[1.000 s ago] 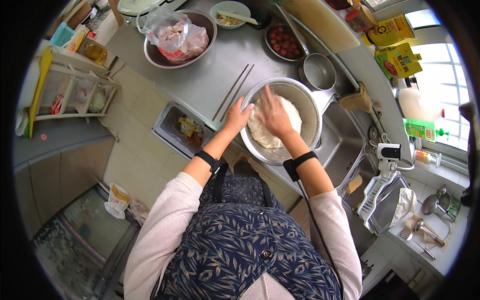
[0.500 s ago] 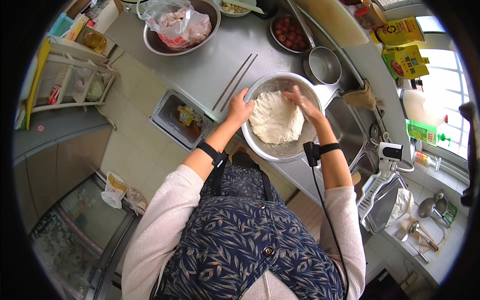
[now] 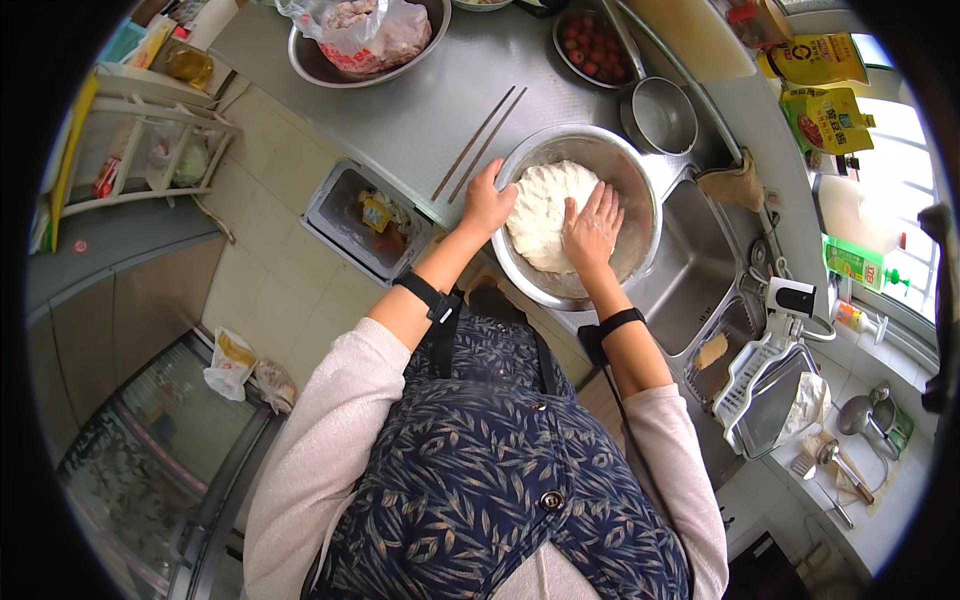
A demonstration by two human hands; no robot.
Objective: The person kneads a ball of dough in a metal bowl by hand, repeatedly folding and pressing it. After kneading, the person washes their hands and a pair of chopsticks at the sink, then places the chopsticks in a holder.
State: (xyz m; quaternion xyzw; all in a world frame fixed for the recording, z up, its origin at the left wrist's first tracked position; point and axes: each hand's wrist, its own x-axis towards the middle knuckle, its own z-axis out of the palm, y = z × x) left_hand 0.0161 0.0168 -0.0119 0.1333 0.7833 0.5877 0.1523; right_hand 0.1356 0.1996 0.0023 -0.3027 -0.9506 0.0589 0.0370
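A: Left hand?

B: Left hand [image 3: 488,207] at the left rim of a wide, round, silver metal bowl [image 3: 637,185]. Fingers closed on the rim, thumb toward the inside. Some fingertips hidden; cannot tell how hard the grip is.

A: Right hand?

B: Right hand [image 3: 594,232] inside the bowl, palm down, laid against the right side of the contents. Fingers straight and slightly spread, thumb set apart. Nothing clasped in it.

A: Contents?

B: One soft, off-white, rounded mass of dough [image 3: 542,205], uneven on top, lying in the bowl. Bare metal shows to its right, beyond the right hand.

A: Bowl's position?

B: At the front edge of a grey metal counter [image 3: 400,125], just beside a rectangular stainless-steel sink [image 3: 690,250] on the right.

A: Nearby on the counter?

B: Two long, thin, brown chopsticks [image 3: 474,144], roughly side by side, slanting, near the left hand. Beyond the bowl, to the right, a small, round, silver metal saucepan [image 3: 664,115]. Past that, a dish of small, round, red fruits [image 3: 596,48]. Far left, a large steel basin [image 3: 325,72] holding a translucent plastic bag of pale pink raw meat [image 3: 385,40].

A: Below the counter?

B: A grey, rectangular plastic bin [image 3: 340,195], scraps inside, left of the bowl.
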